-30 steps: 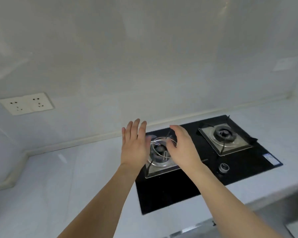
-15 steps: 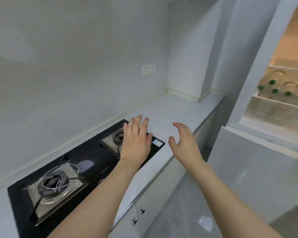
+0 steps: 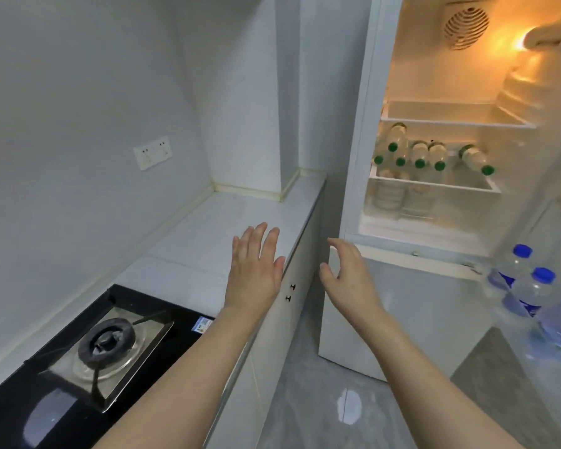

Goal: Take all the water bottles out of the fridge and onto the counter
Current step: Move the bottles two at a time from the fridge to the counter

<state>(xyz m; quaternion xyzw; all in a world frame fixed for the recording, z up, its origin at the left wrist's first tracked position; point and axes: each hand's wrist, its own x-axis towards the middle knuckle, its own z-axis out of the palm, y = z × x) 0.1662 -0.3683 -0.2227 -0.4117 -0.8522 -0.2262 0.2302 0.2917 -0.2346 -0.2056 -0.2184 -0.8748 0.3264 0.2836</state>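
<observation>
Since half a second ago your view has swung right, so the stove burner (image 3: 107, 341) has slid to the lower left and the open fridge (image 3: 363, 124) now fills the right side, while your hands hold much the same pose out in front of you. Your targets, the green-capped water bottles (image 3: 418, 155), lie on their sides on the middle fridge shelf (image 3: 434, 184), long axes running front to back, caps pointing out toward you; the rightmost one angles a little to the right. At least five caps show, and more may sit behind. Two blue-capped bottles (image 3: 528, 286) stand upright in the fridge door at the far right, partly blurred. Your left hand (image 3: 255, 273) hovers flat over the edge of the bench (image 3: 227, 222), fingers spread, holding nothing. Your right hand (image 3: 347, 277) hangs just in front of the fridge's lower section, fingers curled loosely apart, its grip empty too. You look to be at the approach step, with no bottle out yet. The next move likely calls for reaching up and in to the middle shelf, closing around a bottle near its cap end, and drawing it straight out along its length.
</observation>
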